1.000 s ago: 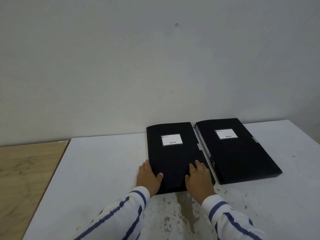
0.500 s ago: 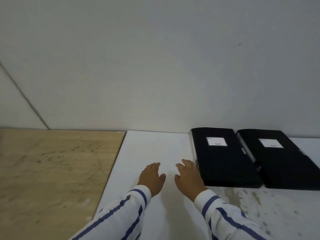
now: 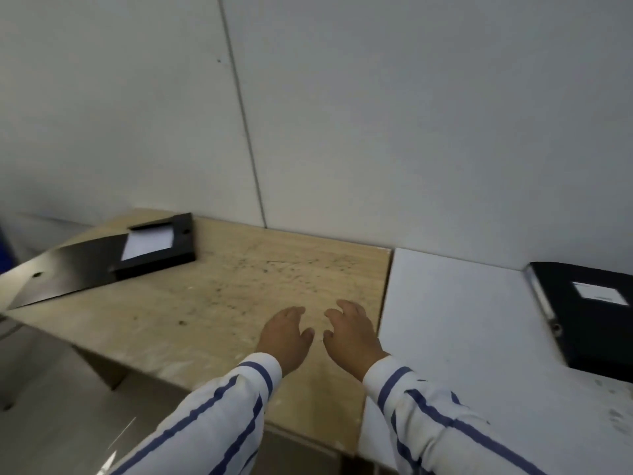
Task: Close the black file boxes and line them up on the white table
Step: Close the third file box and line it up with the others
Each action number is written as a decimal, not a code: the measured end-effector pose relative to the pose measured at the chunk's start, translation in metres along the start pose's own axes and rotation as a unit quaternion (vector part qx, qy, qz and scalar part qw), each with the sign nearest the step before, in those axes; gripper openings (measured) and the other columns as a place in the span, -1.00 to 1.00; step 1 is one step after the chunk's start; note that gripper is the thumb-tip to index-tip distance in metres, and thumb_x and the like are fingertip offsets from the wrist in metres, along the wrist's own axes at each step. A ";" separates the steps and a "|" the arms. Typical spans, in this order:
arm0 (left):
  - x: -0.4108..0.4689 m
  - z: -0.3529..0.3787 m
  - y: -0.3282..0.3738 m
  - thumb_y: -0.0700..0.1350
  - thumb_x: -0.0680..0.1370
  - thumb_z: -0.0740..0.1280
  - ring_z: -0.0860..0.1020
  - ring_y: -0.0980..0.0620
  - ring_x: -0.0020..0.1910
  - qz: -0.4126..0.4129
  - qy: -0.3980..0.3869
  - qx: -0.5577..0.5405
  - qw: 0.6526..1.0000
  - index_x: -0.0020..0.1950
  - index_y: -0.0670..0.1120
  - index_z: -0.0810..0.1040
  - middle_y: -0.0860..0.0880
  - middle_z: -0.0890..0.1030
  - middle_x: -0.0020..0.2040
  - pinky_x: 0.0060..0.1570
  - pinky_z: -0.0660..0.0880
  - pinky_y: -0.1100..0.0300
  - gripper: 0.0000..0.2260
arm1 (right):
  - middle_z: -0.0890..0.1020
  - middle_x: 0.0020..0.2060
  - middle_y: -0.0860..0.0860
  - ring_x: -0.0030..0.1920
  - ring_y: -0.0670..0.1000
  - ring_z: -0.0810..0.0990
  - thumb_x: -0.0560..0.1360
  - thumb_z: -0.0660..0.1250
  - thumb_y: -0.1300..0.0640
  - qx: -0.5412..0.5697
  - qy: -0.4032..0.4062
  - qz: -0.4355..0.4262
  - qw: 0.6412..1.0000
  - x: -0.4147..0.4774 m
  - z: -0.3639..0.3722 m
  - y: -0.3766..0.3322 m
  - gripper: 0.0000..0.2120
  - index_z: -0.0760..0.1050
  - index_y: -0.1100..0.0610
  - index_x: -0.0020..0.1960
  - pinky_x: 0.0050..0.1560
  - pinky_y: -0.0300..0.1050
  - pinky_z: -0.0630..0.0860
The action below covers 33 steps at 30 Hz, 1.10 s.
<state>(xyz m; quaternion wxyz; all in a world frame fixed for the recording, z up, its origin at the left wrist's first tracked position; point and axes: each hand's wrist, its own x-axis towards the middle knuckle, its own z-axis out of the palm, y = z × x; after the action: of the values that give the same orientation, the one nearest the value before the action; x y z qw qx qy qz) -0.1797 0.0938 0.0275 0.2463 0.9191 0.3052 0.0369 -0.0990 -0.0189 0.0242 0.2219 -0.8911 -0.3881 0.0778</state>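
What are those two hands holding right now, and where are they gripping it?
Nothing. The left hand and right hand are both open and empty above the wooden table.

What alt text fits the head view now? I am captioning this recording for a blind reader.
Two empty hands, left hand and right hand, hover open over a wooden table. An open black file box lies at its far left. A closed file box lies on the white table at right.
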 end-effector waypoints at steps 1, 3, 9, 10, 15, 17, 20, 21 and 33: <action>-0.004 -0.012 -0.017 0.03 0.59 0.21 0.35 -0.04 0.43 -0.013 0.006 -0.003 1.000 0.49 -0.06 0.28 -0.04 0.34 0.49 0.42 0.30 0.04 -0.52 | 0.20 0.49 0.13 0.50 0.14 0.06 0.55 0.16 0.10 -0.001 -0.007 -0.012 1.000 0.004 0.008 -0.019 -0.56 0.32 0.14 0.41 0.49 0.07 0.11; -0.011 -0.036 -0.050 0.03 0.59 0.21 0.36 -0.04 0.43 -0.039 0.021 -0.012 0.999 0.49 -0.06 0.28 -0.04 0.35 0.48 0.41 0.32 0.04 -0.52 | 0.20 0.49 0.12 0.50 0.14 0.06 0.55 0.16 0.09 -0.008 -0.015 -0.035 0.999 0.014 0.022 -0.055 -0.56 0.32 0.14 0.41 0.49 0.07 0.11; -0.021 -0.091 -0.138 0.03 0.59 0.21 0.35 -0.06 0.43 -0.109 0.061 -0.040 0.991 0.48 -0.05 0.29 -0.04 0.35 0.48 0.41 0.31 0.03 -0.53 | 0.21 0.49 0.12 0.50 0.14 0.09 0.55 0.16 0.10 -0.012 -0.040 -0.096 0.994 0.049 0.057 -0.143 -0.56 0.32 0.13 0.41 0.48 0.04 0.11; -0.021 -0.097 -0.152 0.03 0.58 0.22 0.36 -0.06 0.42 -0.122 0.066 -0.047 0.989 0.48 -0.05 0.29 -0.04 0.36 0.47 0.40 0.32 0.03 -0.53 | 0.22 0.49 0.11 0.49 0.14 0.09 0.55 0.16 0.10 -0.012 -0.044 -0.104 0.993 0.056 0.064 -0.154 -0.56 0.32 0.13 0.41 0.48 0.05 0.12; -0.013 -0.120 -0.219 0.04 0.58 0.21 0.34 -0.08 0.43 -0.175 0.078 -0.063 0.980 0.48 -0.03 0.28 -0.03 0.35 0.47 0.39 0.33 0.00 -0.53 | 0.25 0.47 0.12 0.47 0.16 0.14 0.53 0.16 0.12 -0.007 -0.072 -0.130 0.989 0.098 0.103 -0.206 -0.58 0.36 0.14 0.38 0.46 0.07 0.16; 0.000 -0.131 -0.248 0.04 0.59 0.21 0.34 -0.09 0.43 -0.189 0.087 -0.065 0.976 0.48 -0.03 0.28 -0.04 0.34 0.48 0.39 0.32 0.00 -0.53 | 0.26 0.47 0.11 0.47 0.15 0.14 0.53 0.17 0.11 -0.002 -0.079 -0.141 0.987 0.121 0.121 -0.228 -0.58 0.36 0.13 0.38 0.46 0.07 0.16; 0.031 -0.149 -0.291 0.04 0.58 0.22 0.36 -0.09 0.42 -0.213 0.114 -0.082 0.967 0.48 -0.02 0.28 -0.04 0.36 0.47 0.38 0.34 0.00 -0.53 | 0.27 0.47 0.10 0.47 0.13 0.15 0.54 0.17 0.11 0.004 -0.086 -0.163 0.983 0.165 0.150 -0.259 -0.59 0.37 0.12 0.37 0.45 0.05 0.17; 0.043 -0.155 -0.304 0.04 0.58 0.23 0.37 -0.09 0.41 -0.225 0.120 -0.091 0.963 0.47 -0.02 0.29 -0.04 0.36 0.47 0.37 0.35 -0.01 -0.53 | 0.27 0.46 0.10 0.47 0.12 0.16 0.54 0.17 0.11 0.004 -0.090 -0.168 0.982 0.181 0.158 -0.269 -0.59 0.37 0.11 0.37 0.45 0.04 0.18; 0.150 -0.217 -0.448 0.03 0.57 0.24 0.42 -0.16 0.37 -0.338 0.132 -0.148 0.920 0.46 -0.05 0.31 -0.08 0.38 0.45 0.35 0.40 -0.05 -0.53 | 0.28 0.46 0.06 0.47 0.10 0.18 0.53 0.18 0.10 -0.011 -0.185 -0.197 0.963 0.325 0.247 -0.375 -0.56 0.32 0.06 0.41 0.45 0.03 0.23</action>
<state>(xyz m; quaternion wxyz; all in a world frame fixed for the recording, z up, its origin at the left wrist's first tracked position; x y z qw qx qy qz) -0.3491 0.5842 -0.0073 0.3344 0.7010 0.6189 0.1174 -0.1991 0.5243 -0.0137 0.1472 -0.7696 -0.5908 0.1922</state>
